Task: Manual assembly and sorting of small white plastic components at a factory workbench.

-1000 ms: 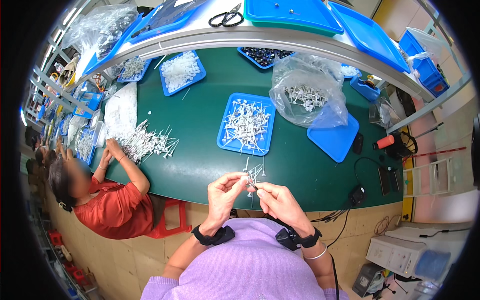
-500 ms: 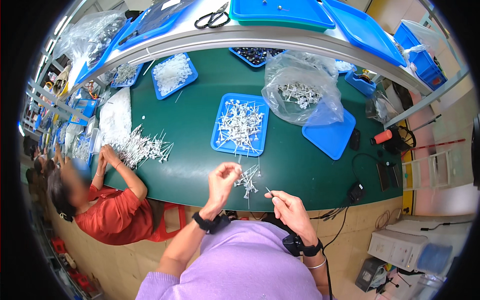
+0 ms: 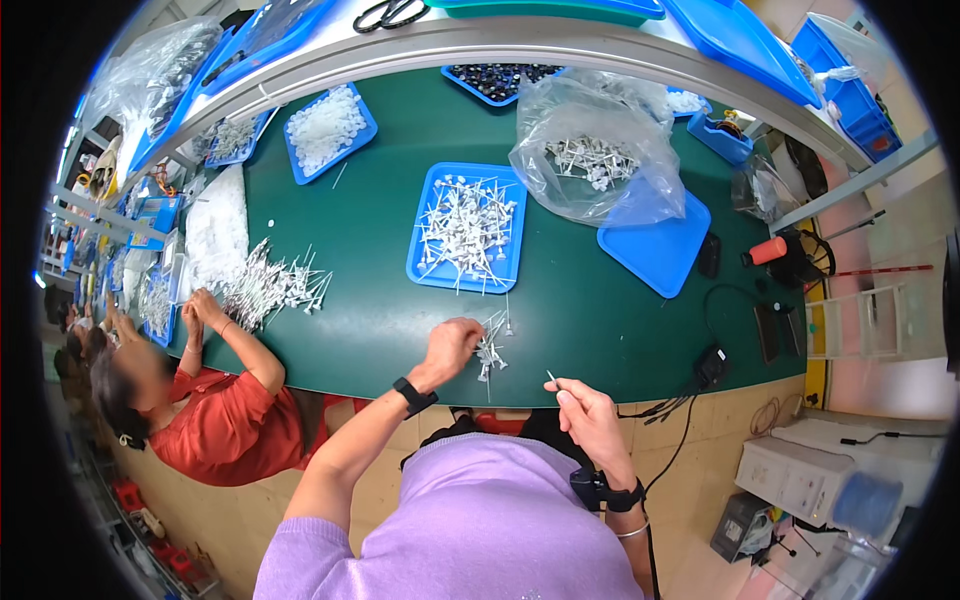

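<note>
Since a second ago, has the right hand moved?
Yes. Judged against the blue tray of white pieces, the right hand has shifted rightward and back toward the person's purple top.

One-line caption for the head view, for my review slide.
Left hand at a pile of thin white parts, right hand gripping a slim item, blue tray beyond.
</note>
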Demonstrator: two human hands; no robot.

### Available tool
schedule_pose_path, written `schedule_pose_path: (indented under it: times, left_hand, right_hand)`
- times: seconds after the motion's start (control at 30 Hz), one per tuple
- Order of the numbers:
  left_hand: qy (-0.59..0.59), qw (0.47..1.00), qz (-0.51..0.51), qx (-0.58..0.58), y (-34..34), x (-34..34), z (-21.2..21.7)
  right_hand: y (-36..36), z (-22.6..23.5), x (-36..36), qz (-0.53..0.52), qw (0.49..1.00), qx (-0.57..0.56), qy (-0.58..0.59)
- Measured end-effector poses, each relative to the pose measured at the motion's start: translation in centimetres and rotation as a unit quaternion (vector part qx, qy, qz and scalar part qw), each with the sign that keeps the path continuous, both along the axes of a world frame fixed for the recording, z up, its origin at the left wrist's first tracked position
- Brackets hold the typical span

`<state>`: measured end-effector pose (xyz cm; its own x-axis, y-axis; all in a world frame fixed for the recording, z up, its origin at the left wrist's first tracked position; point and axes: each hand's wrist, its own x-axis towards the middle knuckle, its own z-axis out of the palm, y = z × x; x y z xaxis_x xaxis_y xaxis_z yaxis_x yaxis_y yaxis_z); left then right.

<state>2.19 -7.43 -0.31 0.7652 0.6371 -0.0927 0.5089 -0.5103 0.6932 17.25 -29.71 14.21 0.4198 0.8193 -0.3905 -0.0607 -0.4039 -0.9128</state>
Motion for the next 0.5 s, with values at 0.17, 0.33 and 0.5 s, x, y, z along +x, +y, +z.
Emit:
schedule_pose_path:
  times: [0.17,0.33,0.5]
  left_hand:
    - [0.094,0.946,-0.216,0.224,-1.9,5.7,0.0]
    - [0.254,0.814,-0.345,0.392,-2.3,8.1,-1.6]
    - [0.219,0.863,-0.325,0.320,-1.5,8.1,-1.6]
  right_hand:
    - [0.6,0.5,0.4,0.016,0.999,-0.044,-0.017]
    - [0.0,1.0,1.2,-0.002,0.999,-0.042,-0.031]
    - [-0.6,0.9,1.2,0.002,0.999,-0.035,-0.040]
